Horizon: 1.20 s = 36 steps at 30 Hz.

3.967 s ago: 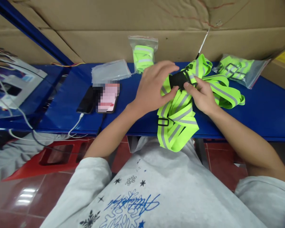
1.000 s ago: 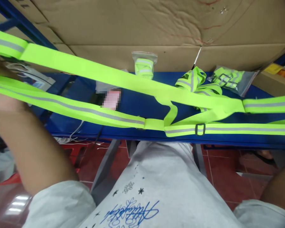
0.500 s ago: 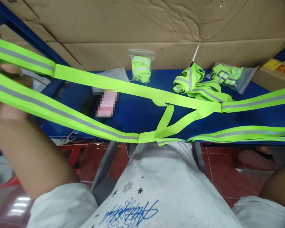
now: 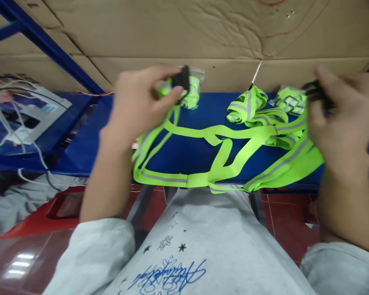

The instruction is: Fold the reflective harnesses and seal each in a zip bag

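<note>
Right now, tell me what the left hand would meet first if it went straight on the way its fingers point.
The left hand, pinching a black buckle, points forward and right. First in that line looks to be the bagged strap against the cardboard wall, though depth is unclear.

**Light grey cotton T-shirt (image 4: 221, 221), blue print**

Short sleeves (image 4: 95, 246) end above the elbows; left hand (image 4: 138, 102) and right hand (image 4: 338, 119) are bare. Blue cursive lettering (image 4: 169, 274) crosses the front under small dark stars (image 4: 182, 247) and a snowflake outline (image 4: 165, 242).
</note>
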{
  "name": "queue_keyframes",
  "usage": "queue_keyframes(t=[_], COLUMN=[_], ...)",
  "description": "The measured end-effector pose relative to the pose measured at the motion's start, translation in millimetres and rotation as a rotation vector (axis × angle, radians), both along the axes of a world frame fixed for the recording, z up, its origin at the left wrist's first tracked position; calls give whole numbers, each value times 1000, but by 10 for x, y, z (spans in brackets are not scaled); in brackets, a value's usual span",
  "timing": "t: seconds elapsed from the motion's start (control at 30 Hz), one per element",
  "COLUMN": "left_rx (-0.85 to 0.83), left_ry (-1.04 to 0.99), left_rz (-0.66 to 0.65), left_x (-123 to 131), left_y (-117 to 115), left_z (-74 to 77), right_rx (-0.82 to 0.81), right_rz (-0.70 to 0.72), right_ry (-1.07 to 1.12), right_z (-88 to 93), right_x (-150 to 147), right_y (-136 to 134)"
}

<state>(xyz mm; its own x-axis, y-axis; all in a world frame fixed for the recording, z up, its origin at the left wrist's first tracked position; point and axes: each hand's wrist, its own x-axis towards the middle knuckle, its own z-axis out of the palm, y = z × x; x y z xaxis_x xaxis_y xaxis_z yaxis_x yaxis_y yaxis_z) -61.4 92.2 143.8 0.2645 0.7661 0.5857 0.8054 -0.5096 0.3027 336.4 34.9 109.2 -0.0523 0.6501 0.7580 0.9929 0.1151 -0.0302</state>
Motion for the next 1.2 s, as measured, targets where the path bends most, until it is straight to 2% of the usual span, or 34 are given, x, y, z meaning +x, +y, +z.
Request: queue_keyframes(t=[0.1, 0.13, 0.23, 0.3, 0.4, 0.47, 0.53, 0.63, 0.77, 0.97, 1.2], left_rx=[-27, -30, -45, -33, 46, 62, 9, -61, -47, -28, -38], left_ry=[108, 123, 161, 163, 148, 122, 96, 87, 79, 73, 64], left_rz=[-51, -59, -73, -74, -117, -199, -274, -304, -281, -292, -320], left_x=[560, 684, 874, 900, 905, 926, 961, 1007, 1022, 1033, 1041], left_y=[230, 310, 483, 532, 564, 584, 598, 590, 543, 531, 542], left_z=[-96, -161, -421, -611, -860, -989, -1084, -1152, -1145, -1166, -1225], right_rx=[-183, -254, -290, -267, -270, -314, -362, -368, -375, -384, -353], right_rz=[23, 47, 162, 208, 189, 164, 140, 139, 156, 107, 164], right_ry=[-39, -45, -21, -22, -81, -120, -125, -107, -109, -143, -143], right_z=[65, 59, -93, -277, -525, -606, -622, -590, -551, -573, -586], right_x=[-500, -660, -974, -1028, -980, -932, -907, -925, -984, -963, -1002], right_y=[360, 470, 707, 785, 822, 824, 822, 802, 752, 774, 724])
